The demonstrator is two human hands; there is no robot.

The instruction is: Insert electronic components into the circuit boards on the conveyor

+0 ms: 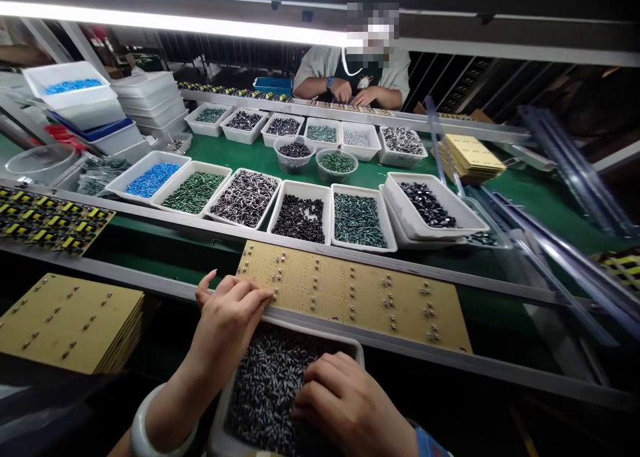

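Observation:
A tan circuit board [350, 293] lies on the near rail in front of me, studded with small metal parts. My left hand [227, 317] rests at the board's near-left edge, fingers curled and pressed together at the edge; what they pinch, if anything, is hidden. Below the board, a white tray [350, 345] full of small dark cylindrical components [265, 383] sits close to me. My right hand [345, 403] lies on those components, fingers bent into the pile.
White bins of blue [150, 179], green [194, 191] and black [299, 218] components line the green belt [525, 197]. A stack of tan boards [65, 320] sits at the lower left. Yellow boards [473, 157] lie at the far right. Another person [357, 77] works opposite.

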